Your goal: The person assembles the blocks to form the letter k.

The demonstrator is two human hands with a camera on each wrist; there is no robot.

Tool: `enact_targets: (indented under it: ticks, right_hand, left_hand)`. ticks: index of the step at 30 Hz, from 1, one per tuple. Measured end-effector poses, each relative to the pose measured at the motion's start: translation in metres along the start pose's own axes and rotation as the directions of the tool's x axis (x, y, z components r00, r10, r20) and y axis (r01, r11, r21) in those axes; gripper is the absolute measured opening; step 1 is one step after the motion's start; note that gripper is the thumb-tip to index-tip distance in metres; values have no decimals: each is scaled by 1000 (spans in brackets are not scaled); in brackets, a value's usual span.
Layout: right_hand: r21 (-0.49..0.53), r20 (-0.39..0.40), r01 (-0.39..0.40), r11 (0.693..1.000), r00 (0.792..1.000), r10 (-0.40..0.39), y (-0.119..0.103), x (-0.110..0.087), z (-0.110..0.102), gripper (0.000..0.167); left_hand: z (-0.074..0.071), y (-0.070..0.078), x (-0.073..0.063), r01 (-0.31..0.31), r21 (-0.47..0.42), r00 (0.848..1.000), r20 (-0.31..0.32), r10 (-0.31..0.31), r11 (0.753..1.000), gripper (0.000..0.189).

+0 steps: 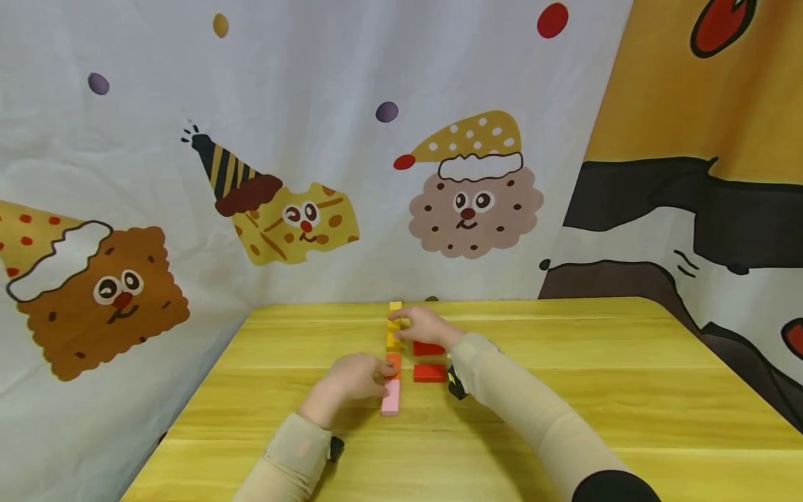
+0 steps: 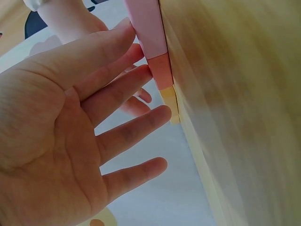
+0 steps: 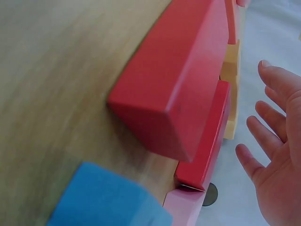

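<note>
A pink block (image 1: 390,398), an orange block (image 1: 393,366) and yellow blocks (image 1: 392,339) form a line on the wooden table. My left hand (image 1: 357,376) is beside the pink and orange end. In the left wrist view its fingers (image 2: 134,134) are spread and mostly straight, with the thumb and nearer fingertips at the blocks' edge. Over by the yellow blocks, my right hand (image 1: 426,326) reaches across with its fingers extended. The right wrist view shows that hand's fingers (image 3: 268,146) apart, gripping nothing.
Two red blocks, a nearer one (image 1: 429,374) and a farther one (image 1: 429,348), lie right of the line. The right wrist view also has a blue block (image 3: 110,200) and another pink block (image 3: 183,207). A printed cloth (image 1: 376,279) hangs behind the table (image 1: 282,432).
</note>
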State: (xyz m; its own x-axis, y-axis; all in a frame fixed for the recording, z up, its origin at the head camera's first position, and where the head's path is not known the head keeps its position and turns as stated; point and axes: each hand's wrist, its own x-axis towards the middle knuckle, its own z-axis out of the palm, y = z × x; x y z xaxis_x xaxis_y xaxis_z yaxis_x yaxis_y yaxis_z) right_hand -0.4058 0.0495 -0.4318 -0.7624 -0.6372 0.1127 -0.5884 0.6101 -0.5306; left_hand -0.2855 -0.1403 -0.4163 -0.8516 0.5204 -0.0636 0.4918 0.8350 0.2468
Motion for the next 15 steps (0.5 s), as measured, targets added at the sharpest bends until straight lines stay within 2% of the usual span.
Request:
enact_targets:
  ticks: [7, 15]
  right_hand:
    - [15, 7, -30, 999, 1000, 30, 5, 1, 3, 45]
    - [23, -24, -37, 999, 999, 38, 11, 4, 6, 44]
  left_hand:
    - [0, 2, -1, -3, -7, 1000, -2, 3, 1000, 43]
    - [0, 1, -1, -10, -14, 1000, -9, 10, 1000, 43]
